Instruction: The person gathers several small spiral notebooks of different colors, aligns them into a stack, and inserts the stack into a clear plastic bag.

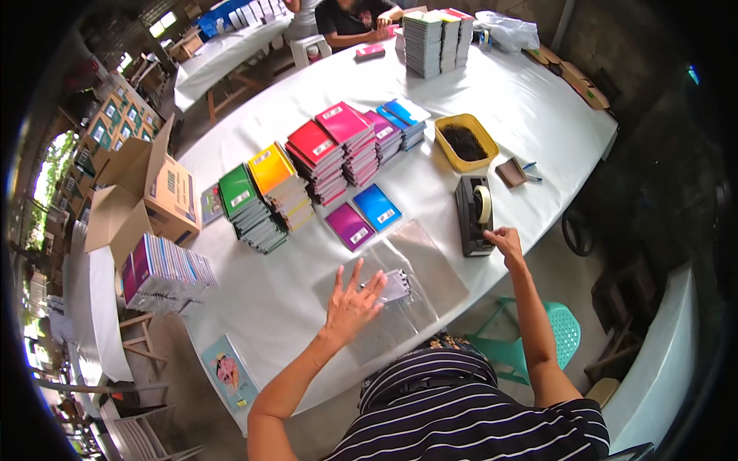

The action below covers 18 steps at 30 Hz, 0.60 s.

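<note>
My left hand [352, 303] is spread open, palm down, over the clear plastic bags [434, 280] that lie flat at the table's near edge. A small pale patch with dark marks [397, 285] shows beside its fingers; I cannot make out what it is. At the near end of a black tape dispenser [466, 219], my right hand [506, 243] has its fingertips pinched together at the tape's end. A cream tape roll [483, 204] sits in the dispenser. Just beyond the bags lie a purple notebook [349, 227] and a blue notebook [377, 208], side by side.
Stacks of green [238, 190], yellow [271, 169], red [311, 144] and pink notebooks [344, 123] stand mid-table. A yellow basin [490, 150] holds dark strands. Left are a cardboard box [173, 201] and more notebooks [177, 269]. A person [350, 23] sits opposite; a green chair [563, 334] stands right.
</note>
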### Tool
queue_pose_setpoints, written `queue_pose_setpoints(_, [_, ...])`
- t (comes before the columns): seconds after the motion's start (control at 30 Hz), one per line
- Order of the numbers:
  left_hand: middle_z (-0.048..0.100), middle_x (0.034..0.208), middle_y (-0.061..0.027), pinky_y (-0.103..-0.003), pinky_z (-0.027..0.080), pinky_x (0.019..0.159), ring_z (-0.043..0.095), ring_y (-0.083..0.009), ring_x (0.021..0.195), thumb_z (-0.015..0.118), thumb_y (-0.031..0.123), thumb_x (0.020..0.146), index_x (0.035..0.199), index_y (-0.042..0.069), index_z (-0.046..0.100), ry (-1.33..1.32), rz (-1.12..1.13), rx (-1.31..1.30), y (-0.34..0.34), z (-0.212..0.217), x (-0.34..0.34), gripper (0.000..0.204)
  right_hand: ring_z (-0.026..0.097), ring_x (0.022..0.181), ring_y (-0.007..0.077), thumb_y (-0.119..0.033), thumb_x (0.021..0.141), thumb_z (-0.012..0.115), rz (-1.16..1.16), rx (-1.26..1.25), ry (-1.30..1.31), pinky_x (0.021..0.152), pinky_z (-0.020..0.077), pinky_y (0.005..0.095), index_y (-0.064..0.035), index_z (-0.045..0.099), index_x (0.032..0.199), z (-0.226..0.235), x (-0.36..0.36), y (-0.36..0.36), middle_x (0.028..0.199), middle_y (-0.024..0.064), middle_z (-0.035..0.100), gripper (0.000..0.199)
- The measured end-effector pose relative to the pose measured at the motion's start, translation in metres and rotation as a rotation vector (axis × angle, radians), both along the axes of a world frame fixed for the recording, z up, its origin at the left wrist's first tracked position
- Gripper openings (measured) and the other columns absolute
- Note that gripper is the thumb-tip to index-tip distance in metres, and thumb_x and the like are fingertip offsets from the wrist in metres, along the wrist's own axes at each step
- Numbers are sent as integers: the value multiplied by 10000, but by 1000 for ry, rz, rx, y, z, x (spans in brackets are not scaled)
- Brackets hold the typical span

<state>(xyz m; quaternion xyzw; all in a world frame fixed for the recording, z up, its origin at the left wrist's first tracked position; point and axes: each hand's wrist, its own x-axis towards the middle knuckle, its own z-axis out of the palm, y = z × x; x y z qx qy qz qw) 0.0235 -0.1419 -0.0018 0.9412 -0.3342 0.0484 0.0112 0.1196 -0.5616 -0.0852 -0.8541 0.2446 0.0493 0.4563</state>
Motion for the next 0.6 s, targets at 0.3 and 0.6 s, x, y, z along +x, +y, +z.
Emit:
queue_pose_setpoints(0.3, [459, 1430, 30, -621, 202, 1106, 234, -348, 1418, 652, 343, 845, 1370, 158, 491, -18, 10, -39, 5, 3, -4, 580, 576, 978, 230, -325, 793, 751, -26, 670, -36, 857, 417, 488, -16, 664, 1010, 12, -12, 13, 951, 85, 658, 388])
queue_pose_setpoints(0.6, [444, 1440, 33, -622, 244, 1085, 239, -357, 1413, 669, 319, 835, 1366, 162, 490, 7, 16, -69, 4, 2, -5, 582, 442, 1194, 181, -252, 839, 709, -155, 843, -299, 924, 382, 435, -36, 731, 855, -37, -68, 20, 1160, 29, 589, 217])
